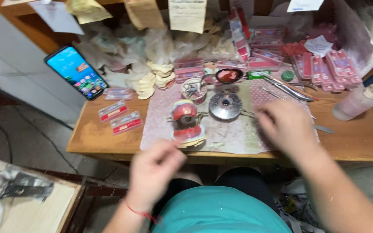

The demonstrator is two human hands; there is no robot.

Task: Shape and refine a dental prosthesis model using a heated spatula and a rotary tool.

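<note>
My left hand [154, 170] hovers blurred at the table's front edge, just below a dental articulator [187, 123] with pink and white denture models. Its fingers are curled and I cannot tell whether it holds anything. My right hand [283, 125] is blurred over the right side of the patterned mat [234, 133], near thin metal tools [290, 90]. Whether it grips something is unclear. A round metal burner [225, 105] stands between the articulator and my right hand.
A phone [76, 72] leans at the back left. Flat red-and-clear boxes [119, 116] lie left of the mat, with more stacked at the back right [329, 67]. A squeeze bottle [359, 101] lies at right. Plaster casts [154, 80] pile behind. A small side table [31, 207] stands lower left.
</note>
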